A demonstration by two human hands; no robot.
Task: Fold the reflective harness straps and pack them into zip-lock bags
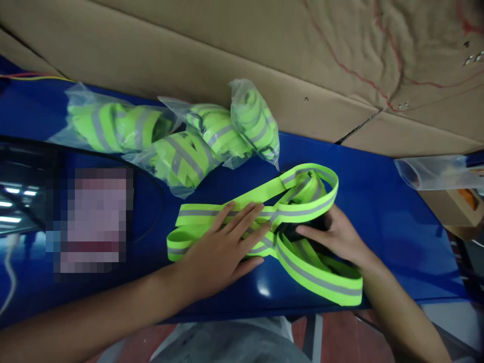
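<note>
A fluorescent yellow-green reflective strap vest [302,214] with grey stripes lies in loops on the blue table. My left hand [227,247] rests flat across its left part, palm down, fingers stretched out. At the right side, my right hand [340,234] is curled in between the upper and lower loops. Its thumb points left over a dark part of the vest, and the other fingers are mostly hidden behind the band and that dark part.
Several clear bags with rolled reflective straps [121,126] lie along the back of the blue table [393,242]. Behind them stands a cardboard wall [227,60]. A dark screen [22,186] and a blurred-out patch are at left. An empty-looking plastic bag [434,171] and a cardboard box [457,212] sit at right.
</note>
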